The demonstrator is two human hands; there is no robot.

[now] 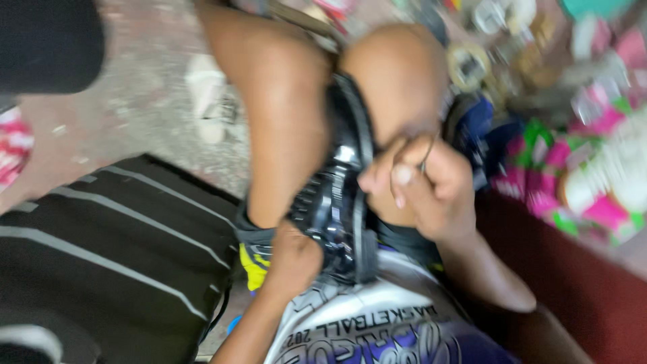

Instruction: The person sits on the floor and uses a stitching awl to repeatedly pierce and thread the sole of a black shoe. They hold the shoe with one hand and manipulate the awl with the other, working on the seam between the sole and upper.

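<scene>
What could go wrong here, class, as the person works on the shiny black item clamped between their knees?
1. The glossy black shoe-like item sits squeezed between bare knees; it might slip if the knees relax.
2. The right hand pinches something thin close to the knee skin, so a slip could possibly scratch or prick it.
3. The left hand steadies only the lower end, so the top could twist. The picture is blurred, so details are uncertain.

A: what's the floor like? looks like rough grey concrete (145,101), worn and speckled.

B: yep, with a dark striped mat (114,249) near left and blurry pink-green clutter (586,168) far right.
</scene>
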